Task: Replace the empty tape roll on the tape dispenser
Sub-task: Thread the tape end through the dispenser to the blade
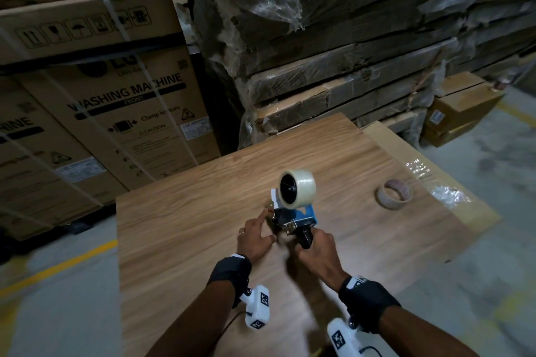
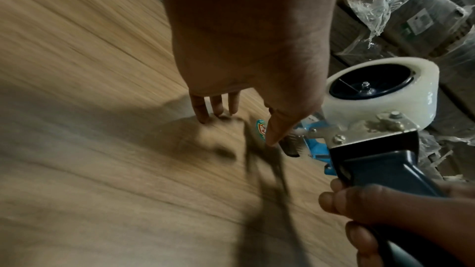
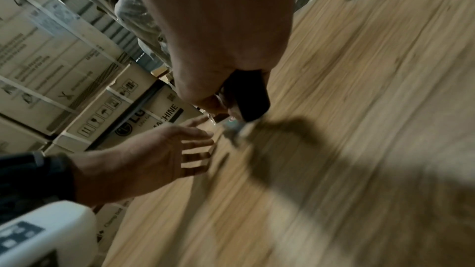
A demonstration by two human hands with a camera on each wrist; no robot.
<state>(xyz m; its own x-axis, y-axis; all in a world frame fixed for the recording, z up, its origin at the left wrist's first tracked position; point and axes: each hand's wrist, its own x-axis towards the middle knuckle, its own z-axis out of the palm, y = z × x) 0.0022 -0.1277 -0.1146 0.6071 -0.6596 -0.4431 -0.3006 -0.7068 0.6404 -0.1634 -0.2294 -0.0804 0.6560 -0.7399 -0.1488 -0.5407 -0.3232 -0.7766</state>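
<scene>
A hand-held tape dispenser with a blue frame and dark handle is raised above the wooden table. A full clear tape roll sits on its wheel, also seen in the left wrist view as the tape roll. My right hand grips the dispenser handle. My left hand is beside the dispenser's front with fingers spread and straight; its thumb reaches toward the blade end. An empty brown tape core lies on the table to the right.
Stacked washing machine cartons stand at the left and back. Shrink-wrapped flat cartons are piled behind the table. A cardboard sheet with a clear plastic strip lies along the table's right edge. A small box sits on the floor.
</scene>
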